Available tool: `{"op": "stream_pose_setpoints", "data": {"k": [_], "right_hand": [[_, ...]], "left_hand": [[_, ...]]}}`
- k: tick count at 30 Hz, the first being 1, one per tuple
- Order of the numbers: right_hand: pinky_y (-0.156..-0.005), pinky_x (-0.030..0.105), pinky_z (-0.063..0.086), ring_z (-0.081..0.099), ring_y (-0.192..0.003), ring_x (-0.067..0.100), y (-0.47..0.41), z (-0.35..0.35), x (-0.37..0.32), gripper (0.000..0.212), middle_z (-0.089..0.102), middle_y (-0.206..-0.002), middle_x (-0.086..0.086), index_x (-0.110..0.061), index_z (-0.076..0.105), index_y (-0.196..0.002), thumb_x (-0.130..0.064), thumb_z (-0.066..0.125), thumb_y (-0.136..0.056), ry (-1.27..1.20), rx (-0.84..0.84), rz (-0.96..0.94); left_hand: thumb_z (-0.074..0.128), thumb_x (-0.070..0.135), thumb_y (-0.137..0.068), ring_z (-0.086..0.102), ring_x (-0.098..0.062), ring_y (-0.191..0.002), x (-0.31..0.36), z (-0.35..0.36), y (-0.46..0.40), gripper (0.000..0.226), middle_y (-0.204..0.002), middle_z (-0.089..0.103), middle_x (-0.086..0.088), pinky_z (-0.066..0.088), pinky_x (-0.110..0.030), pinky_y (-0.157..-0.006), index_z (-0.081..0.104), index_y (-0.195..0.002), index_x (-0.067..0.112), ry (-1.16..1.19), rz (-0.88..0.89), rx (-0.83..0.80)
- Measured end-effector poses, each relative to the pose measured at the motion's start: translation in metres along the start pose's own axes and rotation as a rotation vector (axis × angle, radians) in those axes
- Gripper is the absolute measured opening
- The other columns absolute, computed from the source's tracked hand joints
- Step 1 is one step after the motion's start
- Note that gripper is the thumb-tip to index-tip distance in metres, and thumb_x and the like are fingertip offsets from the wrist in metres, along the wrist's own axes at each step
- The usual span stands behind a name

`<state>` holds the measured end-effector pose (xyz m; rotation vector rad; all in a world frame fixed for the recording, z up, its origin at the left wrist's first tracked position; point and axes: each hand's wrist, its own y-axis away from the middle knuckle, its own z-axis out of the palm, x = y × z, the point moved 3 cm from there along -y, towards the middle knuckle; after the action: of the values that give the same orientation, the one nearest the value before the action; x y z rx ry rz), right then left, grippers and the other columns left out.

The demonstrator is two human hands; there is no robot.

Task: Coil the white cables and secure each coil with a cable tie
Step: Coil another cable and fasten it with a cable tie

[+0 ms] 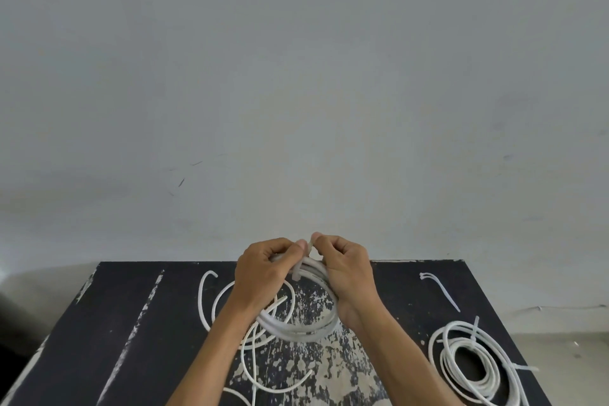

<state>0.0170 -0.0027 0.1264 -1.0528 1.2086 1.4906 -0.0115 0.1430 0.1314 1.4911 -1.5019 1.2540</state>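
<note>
A coil of white cable (304, 328) is held up over the middle of the black table (138, 323). My left hand (263, 269) grips the coil's far side. Close beside it, my right hand (346, 269) holds the same far side. Between the fingertips of both hands stands a thin white cable tie (308, 247), pinched at the top of the coil. A short white end (296, 272) hangs down below the fingers. Loose white cables (257, 359) lie tangled on the table under my left forearm.
Coiled white cables with cable ties on them (474, 362) lie at the table's right front. Spare white cable ties (440, 290) lie at the right rear. A grey wall stands just behind the table's far edge (412, 261).
</note>
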Motion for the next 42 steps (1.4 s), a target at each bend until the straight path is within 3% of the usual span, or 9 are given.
{"op": "stream_pose_setpoints", "data": {"k": [4, 8, 12, 18, 26, 30, 33, 38, 42], "right_hand": [[-0.086, 0.050, 0.061, 0.074, -0.082, 0.040, -0.002, 0.001, -0.002, 0.030, 0.077, -0.088, 0.019, -0.007, 0.077, -0.093, -0.036, 0.068, -0.097, 0.017, -0.043, 0.003], [-0.061, 0.036, 0.061, 0.072, -0.062, 0.030, -0.002, -0.002, -0.009, 0.028, 0.076, -0.081, 0.017, -0.013, 0.077, -0.093, -0.040, 0.070, -0.095, 0.047, -0.095, 0.030], [-0.059, 0.035, 0.061, 0.072, -0.063, 0.029, -0.001, -0.004, -0.007, 0.022, 0.077, -0.084, 0.019, -0.012, 0.078, -0.091, -0.033, 0.075, -0.092, 0.022, -0.110, 0.052], [-0.074, 0.055, 0.064, 0.073, -0.068, 0.034, -0.006, -0.003, -0.002, 0.014, 0.076, -0.084, 0.018, -0.015, 0.079, -0.089, -0.029, 0.076, -0.091, 0.019, -0.042, 0.032], [-0.055, 0.034, 0.058, 0.062, -0.053, 0.023, -0.017, -0.009, -0.009, 0.019, 0.070, -0.063, 0.004, -0.013, 0.078, -0.087, -0.031, 0.079, -0.088, 0.011, 0.046, 0.069], [-0.070, 0.047, 0.064, 0.071, -0.067, 0.034, -0.019, -0.012, -0.007, 0.021, 0.077, -0.083, 0.018, -0.012, 0.076, -0.095, -0.033, 0.076, -0.091, 0.032, -0.010, 0.075], [-0.067, 0.043, 0.064, 0.072, -0.067, 0.031, -0.018, -0.012, -0.005, 0.020, 0.077, -0.086, 0.015, -0.014, 0.075, -0.097, -0.034, 0.075, -0.092, 0.052, -0.053, 0.069], [-0.062, 0.035, 0.061, 0.062, -0.058, 0.021, -0.016, -0.010, -0.003, 0.017, 0.068, -0.073, 0.009, -0.008, 0.076, -0.095, -0.023, 0.080, -0.088, 0.027, -0.067, 0.066], [-0.057, 0.031, 0.055, 0.058, -0.057, 0.018, -0.013, -0.008, -0.003, 0.005, 0.066, -0.072, 0.011, -0.007, 0.079, -0.086, -0.012, 0.081, -0.085, -0.095, -0.068, 0.061]], "left_hand": [[0.049, 0.078, -0.090, 0.072, -0.037, -0.089, -0.007, -0.001, -0.004, 0.057, -0.076, 0.075, -0.011, 0.055, -0.052, -0.091, 0.071, -0.067, 0.030, -0.045, -0.046, -0.043], [0.063, 0.066, -0.089, 0.077, -0.012, -0.087, -0.011, 0.001, -0.006, 0.032, -0.084, 0.079, 0.002, 0.058, -0.041, -0.093, 0.079, -0.095, 0.040, 0.124, -0.056, -0.064], [0.064, 0.065, -0.088, 0.077, -0.015, -0.088, -0.011, 0.002, -0.004, 0.035, -0.088, 0.080, 0.002, 0.059, -0.039, -0.091, 0.080, -0.097, 0.035, 0.154, -0.051, -0.086], [0.060, 0.054, -0.094, 0.075, -0.013, -0.088, -0.009, 0.002, -0.006, 0.029, -0.091, 0.079, 0.005, 0.059, -0.037, -0.088, 0.079, -0.098, 0.032, 0.100, -0.045, -0.102], [0.057, 0.048, -0.096, 0.073, -0.011, -0.088, -0.017, 0.001, -0.001, 0.031, -0.091, 0.078, 0.005, 0.052, -0.018, -0.081, 0.079, -0.100, 0.026, 0.116, -0.031, -0.157], [0.059, 0.045, -0.099, 0.074, -0.014, -0.091, -0.017, 0.005, 0.000, 0.025, -0.093, 0.079, 0.005, 0.055, -0.023, -0.084, 0.079, -0.100, 0.030, 0.152, -0.034, -0.169], [0.060, 0.048, -0.098, 0.075, -0.013, -0.091, -0.018, 0.005, 0.000, 0.026, -0.094, 0.079, 0.004, 0.054, -0.019, -0.082, 0.079, -0.101, 0.030, 0.165, -0.053, -0.181], [0.061, 0.060, -0.092, 0.075, -0.011, -0.089, -0.020, 0.008, 0.000, 0.031, -0.092, 0.080, 0.007, 0.054, -0.036, -0.091, 0.079, -0.098, 0.035, 0.146, -0.091, -0.149], [0.065, 0.057, -0.092, 0.074, -0.006, -0.093, -0.018, 0.008, -0.004, 0.023, -0.096, 0.079, 0.012, 0.052, -0.035, -0.092, 0.079, -0.098, 0.040, 0.125, -0.097, -0.157]]}}
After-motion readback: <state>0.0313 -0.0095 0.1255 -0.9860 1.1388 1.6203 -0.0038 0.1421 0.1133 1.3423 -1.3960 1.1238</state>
